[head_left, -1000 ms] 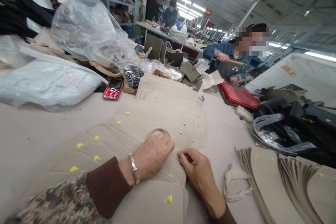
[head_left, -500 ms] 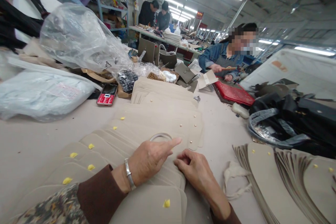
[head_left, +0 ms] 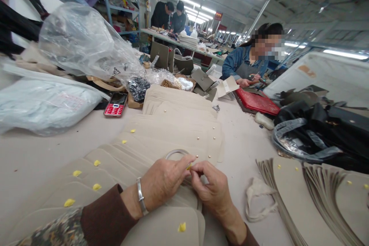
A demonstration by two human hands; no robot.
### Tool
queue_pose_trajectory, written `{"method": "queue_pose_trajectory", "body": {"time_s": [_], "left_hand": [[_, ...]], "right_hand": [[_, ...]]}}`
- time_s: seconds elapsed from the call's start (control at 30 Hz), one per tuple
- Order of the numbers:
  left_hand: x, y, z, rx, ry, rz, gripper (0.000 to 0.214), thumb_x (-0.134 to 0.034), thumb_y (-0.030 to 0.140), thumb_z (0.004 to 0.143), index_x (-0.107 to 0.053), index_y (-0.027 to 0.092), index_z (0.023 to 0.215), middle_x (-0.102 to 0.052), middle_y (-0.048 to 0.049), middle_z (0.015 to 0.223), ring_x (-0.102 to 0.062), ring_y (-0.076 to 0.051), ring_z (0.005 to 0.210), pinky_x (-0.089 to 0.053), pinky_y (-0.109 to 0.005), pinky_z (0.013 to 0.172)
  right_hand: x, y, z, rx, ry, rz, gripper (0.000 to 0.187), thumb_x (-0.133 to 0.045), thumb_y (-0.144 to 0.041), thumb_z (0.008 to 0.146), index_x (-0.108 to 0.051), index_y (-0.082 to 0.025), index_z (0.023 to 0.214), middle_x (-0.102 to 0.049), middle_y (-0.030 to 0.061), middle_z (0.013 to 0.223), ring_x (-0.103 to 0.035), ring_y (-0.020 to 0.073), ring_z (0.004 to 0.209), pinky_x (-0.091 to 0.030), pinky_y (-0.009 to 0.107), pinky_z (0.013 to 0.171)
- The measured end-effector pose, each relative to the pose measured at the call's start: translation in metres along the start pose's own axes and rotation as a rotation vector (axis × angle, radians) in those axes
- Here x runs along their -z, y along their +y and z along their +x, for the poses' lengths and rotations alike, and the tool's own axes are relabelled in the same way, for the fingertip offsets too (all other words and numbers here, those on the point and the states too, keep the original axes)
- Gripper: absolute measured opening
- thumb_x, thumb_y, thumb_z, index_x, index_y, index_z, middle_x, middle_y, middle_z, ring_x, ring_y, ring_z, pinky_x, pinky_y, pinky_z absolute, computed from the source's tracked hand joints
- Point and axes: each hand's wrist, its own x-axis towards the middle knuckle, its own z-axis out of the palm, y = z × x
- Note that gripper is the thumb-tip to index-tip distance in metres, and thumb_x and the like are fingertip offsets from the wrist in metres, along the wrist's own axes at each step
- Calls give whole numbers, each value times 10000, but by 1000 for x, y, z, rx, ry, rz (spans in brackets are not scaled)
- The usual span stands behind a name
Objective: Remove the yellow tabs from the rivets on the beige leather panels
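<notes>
My left hand (head_left: 164,178), with a metal bangle at the wrist, is closed around a thin pale roll of tape (head_left: 176,151) whose upper rim shows above the fingers. My right hand (head_left: 211,184) pinches a small yellow piece of tape (head_left: 189,166) at the left fingertips. Both hands are over overlapping rows of beige flat panels (head_left: 167,134). Some panels carry small yellow tape pieces (head_left: 97,186), others small metal studs (head_left: 198,138). A nearer beige panel (head_left: 164,226) with one yellow piece lies below my hands.
Fanned stacks of beige panels (head_left: 300,196) lie at the right beside a fabric loop (head_left: 259,196). Black bags (head_left: 325,134) and a red board (head_left: 256,102) are behind. A phone (head_left: 115,104) and plastic-wrapped goods (head_left: 52,102) lie left. A co-worker (head_left: 245,63) sits across the table.
My right hand has moved up and left to meet the left fingertips, where yellow tape now shows in its pinch. The left hand has shifted slightly. The co-worker's hands have moved lower.
</notes>
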Motion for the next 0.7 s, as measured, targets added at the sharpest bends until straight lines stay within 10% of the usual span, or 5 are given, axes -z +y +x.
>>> {"method": "queue_pose_trajectory", "body": {"time_s": [0.23,0.5,0.7], "left_hand": [[-3,-2,0,85,-63,-39,93,-438,166,947,-516,199,907,-623,25,719,-616,-149,630,-390,-250,534],[-3,8,0,-80,161,15,186,-364,112,945,-496,176,830,-533,21,656,-509,-129,550,-356,-249,511],[-4,3,4,125,-161,282,132,-468,85,913,-517,185,843,-576,-14,762,-543,-190,679,-433,-290,591]], "right_hand": [[-5,-1,-5,-64,64,-83,159,-504,-106,783,-614,-182,698,-586,-10,583,-539,113,519,-412,217,528],[-8,10,9,-824,59,490,204,-637,-352,741,-598,-165,669,-543,-50,462,-507,95,382,-415,194,390],[3,40,13,-938,-10,511,342,-706,-453,691,-663,-118,750,-609,-14,537,-544,86,408,-449,187,422]]}}
